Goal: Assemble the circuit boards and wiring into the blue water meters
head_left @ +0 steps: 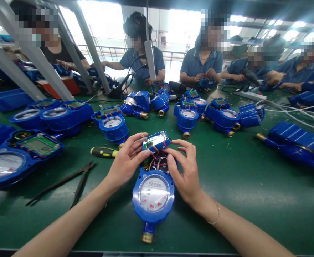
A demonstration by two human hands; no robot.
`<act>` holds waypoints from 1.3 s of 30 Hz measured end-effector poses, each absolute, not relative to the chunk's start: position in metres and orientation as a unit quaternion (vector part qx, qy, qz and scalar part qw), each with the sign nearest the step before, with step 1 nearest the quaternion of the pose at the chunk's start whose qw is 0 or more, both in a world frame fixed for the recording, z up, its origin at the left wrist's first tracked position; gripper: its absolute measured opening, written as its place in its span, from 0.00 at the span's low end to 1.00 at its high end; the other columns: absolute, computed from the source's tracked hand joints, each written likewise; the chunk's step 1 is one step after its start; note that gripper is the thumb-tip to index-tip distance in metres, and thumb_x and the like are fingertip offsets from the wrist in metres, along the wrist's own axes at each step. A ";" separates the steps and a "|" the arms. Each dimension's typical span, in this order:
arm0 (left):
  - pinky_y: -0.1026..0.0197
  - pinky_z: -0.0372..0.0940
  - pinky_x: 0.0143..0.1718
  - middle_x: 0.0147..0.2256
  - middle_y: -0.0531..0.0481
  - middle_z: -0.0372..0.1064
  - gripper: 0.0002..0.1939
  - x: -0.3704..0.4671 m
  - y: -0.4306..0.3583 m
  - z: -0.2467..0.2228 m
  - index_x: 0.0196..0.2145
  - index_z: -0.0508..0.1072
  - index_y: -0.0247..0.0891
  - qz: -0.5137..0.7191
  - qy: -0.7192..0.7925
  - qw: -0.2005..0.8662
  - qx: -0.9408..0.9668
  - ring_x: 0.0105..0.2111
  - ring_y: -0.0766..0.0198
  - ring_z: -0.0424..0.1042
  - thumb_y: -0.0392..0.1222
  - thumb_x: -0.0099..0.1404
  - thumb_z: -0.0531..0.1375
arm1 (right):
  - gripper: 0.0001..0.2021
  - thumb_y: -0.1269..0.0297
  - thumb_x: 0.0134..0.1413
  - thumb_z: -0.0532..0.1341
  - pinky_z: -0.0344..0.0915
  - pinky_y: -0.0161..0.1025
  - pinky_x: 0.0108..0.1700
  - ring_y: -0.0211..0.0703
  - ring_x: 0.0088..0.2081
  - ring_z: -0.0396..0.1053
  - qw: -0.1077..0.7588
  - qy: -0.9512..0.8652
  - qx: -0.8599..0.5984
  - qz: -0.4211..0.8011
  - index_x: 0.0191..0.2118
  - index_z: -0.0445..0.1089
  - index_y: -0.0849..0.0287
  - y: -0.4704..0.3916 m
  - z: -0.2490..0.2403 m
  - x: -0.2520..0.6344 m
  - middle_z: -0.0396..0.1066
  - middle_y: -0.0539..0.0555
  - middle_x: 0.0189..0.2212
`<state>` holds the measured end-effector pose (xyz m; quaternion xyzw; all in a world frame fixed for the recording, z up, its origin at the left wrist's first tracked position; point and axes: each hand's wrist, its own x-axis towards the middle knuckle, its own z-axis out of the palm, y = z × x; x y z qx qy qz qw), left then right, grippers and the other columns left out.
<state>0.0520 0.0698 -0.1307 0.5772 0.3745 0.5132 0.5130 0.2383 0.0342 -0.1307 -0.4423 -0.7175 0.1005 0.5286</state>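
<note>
Care with the wires [157, 160] matters most, I judge, as my left hand [126, 162] and right hand [185, 171] both pinch the lifted electronics module [157, 141] above the blue water meter [153, 192] lying on the green table [239, 185] before me.

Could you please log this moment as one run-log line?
left hand: holds electronics module | right hand: at module wires | blue water meter: flat on green table | screwdriver, pliers: left, untouched
</note>
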 end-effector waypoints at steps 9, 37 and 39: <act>0.53 0.64 0.59 0.58 0.45 0.67 0.26 0.052 0.070 -0.139 0.57 0.63 0.44 0.512 0.372 0.512 0.580 0.58 0.55 0.68 0.45 0.62 0.65 | 0.12 0.67 0.62 0.56 0.60 0.58 0.56 0.54 0.58 0.58 0.499 -0.723 -0.433 0.204 0.49 0.70 0.51 0.042 -0.135 0.242 0.60 0.57 0.55; 0.56 0.72 0.47 0.50 0.44 0.74 0.25 0.060 0.071 -0.138 0.56 0.64 0.42 0.518 0.400 0.559 0.509 0.47 0.55 0.76 0.50 0.64 0.63 | 0.01 0.67 0.55 0.67 0.55 0.53 0.64 0.48 0.56 0.61 0.518 -0.648 -0.431 0.354 0.33 0.75 0.54 0.055 -0.128 0.242 0.59 0.54 0.51; 0.55 0.72 0.48 0.50 0.44 0.75 0.24 0.061 0.070 -0.137 0.55 0.65 0.41 0.521 0.401 0.563 0.501 0.47 0.55 0.76 0.49 0.64 0.63 | 0.00 0.66 0.55 0.67 0.55 0.52 0.64 0.48 0.56 0.61 0.519 -0.650 -0.427 0.356 0.34 0.75 0.54 0.055 -0.128 0.242 0.59 0.54 0.50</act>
